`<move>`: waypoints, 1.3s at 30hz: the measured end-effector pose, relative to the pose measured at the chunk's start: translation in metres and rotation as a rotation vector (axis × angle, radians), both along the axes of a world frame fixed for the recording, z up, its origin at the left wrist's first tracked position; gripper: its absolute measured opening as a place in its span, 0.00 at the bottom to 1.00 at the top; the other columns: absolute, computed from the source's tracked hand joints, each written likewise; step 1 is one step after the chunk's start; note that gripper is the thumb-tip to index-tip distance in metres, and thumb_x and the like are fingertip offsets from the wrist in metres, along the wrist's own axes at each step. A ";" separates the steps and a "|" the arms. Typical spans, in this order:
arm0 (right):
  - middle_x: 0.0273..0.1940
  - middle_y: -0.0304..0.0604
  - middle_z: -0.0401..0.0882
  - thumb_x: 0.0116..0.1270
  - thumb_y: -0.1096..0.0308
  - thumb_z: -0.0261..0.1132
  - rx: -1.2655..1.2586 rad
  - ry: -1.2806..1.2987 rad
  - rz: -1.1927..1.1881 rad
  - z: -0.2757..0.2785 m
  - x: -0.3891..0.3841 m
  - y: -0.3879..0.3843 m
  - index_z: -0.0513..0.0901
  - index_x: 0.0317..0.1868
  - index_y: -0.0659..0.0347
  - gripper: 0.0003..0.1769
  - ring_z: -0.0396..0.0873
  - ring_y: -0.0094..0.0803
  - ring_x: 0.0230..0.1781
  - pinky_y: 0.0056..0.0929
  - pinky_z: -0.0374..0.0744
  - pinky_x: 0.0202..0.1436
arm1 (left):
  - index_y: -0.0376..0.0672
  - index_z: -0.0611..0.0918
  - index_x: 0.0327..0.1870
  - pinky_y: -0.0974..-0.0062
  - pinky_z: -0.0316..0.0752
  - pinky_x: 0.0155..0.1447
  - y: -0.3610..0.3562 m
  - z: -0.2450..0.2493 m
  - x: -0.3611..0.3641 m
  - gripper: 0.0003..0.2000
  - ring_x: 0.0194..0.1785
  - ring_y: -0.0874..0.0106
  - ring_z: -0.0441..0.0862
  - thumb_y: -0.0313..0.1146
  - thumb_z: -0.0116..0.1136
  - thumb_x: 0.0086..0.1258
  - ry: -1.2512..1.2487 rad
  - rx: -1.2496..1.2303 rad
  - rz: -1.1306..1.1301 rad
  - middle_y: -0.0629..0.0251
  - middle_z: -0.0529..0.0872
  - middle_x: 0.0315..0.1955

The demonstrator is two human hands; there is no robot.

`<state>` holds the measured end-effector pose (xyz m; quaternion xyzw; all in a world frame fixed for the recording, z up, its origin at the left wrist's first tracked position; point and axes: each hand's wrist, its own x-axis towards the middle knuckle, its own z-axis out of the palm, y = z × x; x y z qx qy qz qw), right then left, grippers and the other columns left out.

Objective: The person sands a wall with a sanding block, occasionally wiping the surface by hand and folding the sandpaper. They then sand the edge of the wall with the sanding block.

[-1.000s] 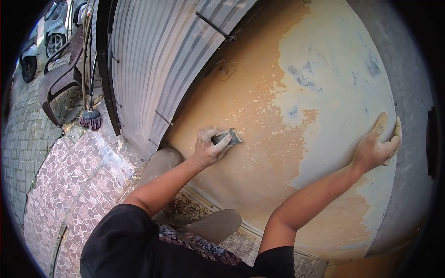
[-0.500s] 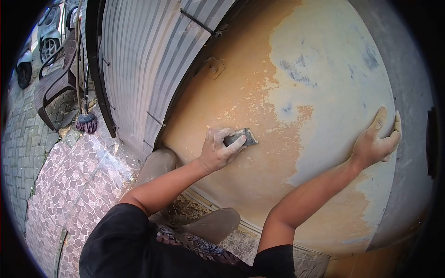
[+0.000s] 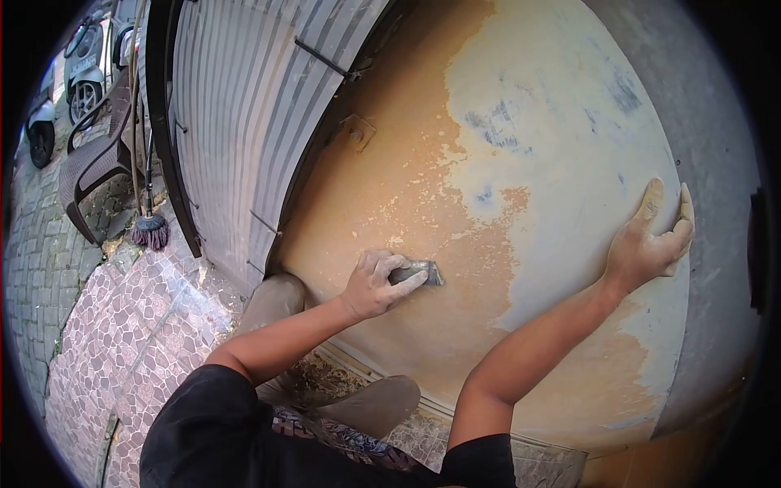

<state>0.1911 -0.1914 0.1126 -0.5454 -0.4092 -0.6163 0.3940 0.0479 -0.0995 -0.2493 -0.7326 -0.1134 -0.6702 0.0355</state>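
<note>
My left hand [image 3: 377,285] is closed around a short, dark grey scraper [image 3: 419,274], its flared end flat against a large panel [image 3: 382,220]. Worn orange-tan paint covers this side of the panel, with flecked pale patches above the scraper. Farther right the surface is smooth pale grey-green with dark bluish scuffs. At the panel's right edge, my right hand [image 3: 647,248] rests with thumb and fingers spread apart. Pale dust coats the fingers of both hands.
A ribbed sheet [image 3: 244,106] in a dark frame rises left of the panel. Beyond it stand a brown woven chair [image 3: 93,175], a mop [image 3: 150,232] and parked scooters [image 3: 84,85]. Stone-patterned tiles [image 3: 106,333] lie below, and my bent knees [image 3: 370,407] are close to the panel.
My left hand and the scraper have slid down the panel, nearer to my body. My right hand stays at the panel's edge. The whole view has shifted slightly.
</note>
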 end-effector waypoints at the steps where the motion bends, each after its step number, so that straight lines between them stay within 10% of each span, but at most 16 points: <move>1: 0.63 0.44 0.83 0.73 0.41 0.72 0.002 -0.007 0.014 0.001 0.001 0.002 0.85 0.64 0.56 0.31 0.74 0.44 0.71 0.49 0.65 0.79 | 0.63 0.86 0.63 0.61 0.73 0.54 0.000 0.009 -0.004 0.29 0.51 0.63 0.79 0.33 0.76 0.56 -0.025 -0.068 -0.013 0.65 0.79 0.52; 8: 0.64 0.44 0.83 0.72 0.40 0.73 -0.025 0.047 0.040 0.001 -0.003 -0.003 0.84 0.64 0.55 0.32 0.73 0.44 0.72 0.50 0.64 0.79 | 0.49 0.84 0.63 0.60 0.69 0.53 0.034 0.129 -0.002 0.28 0.50 0.58 0.75 0.29 0.80 0.59 -0.527 -0.301 0.087 0.57 0.78 0.51; 13: 0.64 0.42 0.83 0.72 0.39 0.72 0.000 0.016 -0.059 0.000 -0.001 0.000 0.84 0.65 0.54 0.32 0.73 0.43 0.72 0.49 0.62 0.80 | 0.59 0.86 0.61 0.62 0.72 0.53 -0.012 -0.001 0.012 0.27 0.51 0.62 0.79 0.31 0.80 0.58 -0.035 -0.095 -0.047 0.63 0.79 0.51; 22: 0.63 0.44 0.83 0.72 0.41 0.73 -0.006 -0.007 -0.019 0.000 0.001 -0.001 0.85 0.63 0.57 0.32 0.75 0.43 0.71 0.49 0.68 0.78 | 0.44 0.80 0.64 0.64 0.69 0.56 0.042 0.135 -0.020 0.29 0.52 0.59 0.74 0.24 0.78 0.61 -0.530 -0.342 -0.005 0.55 0.77 0.51; 28: 0.63 0.45 0.83 0.72 0.42 0.73 0.010 0.002 -0.024 0.000 -0.001 0.002 0.85 0.63 0.57 0.31 0.75 0.44 0.71 0.48 0.70 0.77 | 0.59 0.85 0.62 0.61 0.72 0.53 0.010 -0.008 -0.021 0.30 0.48 0.62 0.79 0.30 0.82 0.55 -0.040 0.012 0.035 0.62 0.78 0.52; 37: 0.65 0.43 0.82 0.72 0.41 0.72 -0.025 0.005 -0.010 0.000 -0.003 -0.002 0.84 0.64 0.55 0.31 0.74 0.44 0.72 0.50 0.67 0.79 | 0.53 0.85 0.61 0.63 0.69 0.57 0.027 0.115 -0.006 0.29 0.50 0.63 0.76 0.24 0.81 0.57 -0.487 -0.329 0.045 0.62 0.78 0.54; 39: 0.65 0.43 0.82 0.72 0.41 0.72 -0.014 0.007 -0.020 0.000 -0.002 -0.001 0.84 0.64 0.55 0.31 0.74 0.44 0.72 0.50 0.66 0.79 | 0.63 0.87 0.61 0.65 0.71 0.56 0.011 0.066 -0.008 0.27 0.52 0.65 0.77 0.31 0.78 0.57 -0.073 -0.005 0.058 0.68 0.79 0.53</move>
